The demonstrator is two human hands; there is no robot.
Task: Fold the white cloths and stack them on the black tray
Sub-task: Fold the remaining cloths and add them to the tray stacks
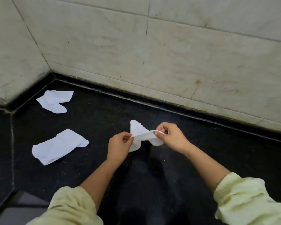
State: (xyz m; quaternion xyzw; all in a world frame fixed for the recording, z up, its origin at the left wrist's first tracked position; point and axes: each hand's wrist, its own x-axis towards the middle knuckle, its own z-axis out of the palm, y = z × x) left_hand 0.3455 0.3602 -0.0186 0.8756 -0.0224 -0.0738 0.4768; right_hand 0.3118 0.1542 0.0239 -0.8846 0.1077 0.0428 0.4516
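The white cloth (141, 135) I am watching hangs in the air just above the black bench (217, 151), drawn out along its top edge between the two hands. The left hand (119, 145) pinches one end of that edge between thumb and fingertips. The right hand (170, 136) pinches the other end with its fingers curled in around it. One corner pokes up behind the stretched edge, and the rest sags and bunches below, with a flap drooping beside the left hand. I judge the cloth is held taut like this to straighten the edge and find the corners before any fold goes in, so it is not yet folded. Two more white cloths lie on the bench to the left, well apart from the hands. The nearer cloth (58, 146) is a long strip that looks roughly doubled over. The farther cloth (55, 101) lies splayed in two lobes close to the corner of the tiled wall (169, 54). I cannot tell from here whether either one is properly folded. I cannot pick out the black tray at all: the bench is itself black, and a dark flat shape at the lower left is cut off by the frame and too unclear to name. Pale green sleeves (250, 197) hide the bench nearest the body.
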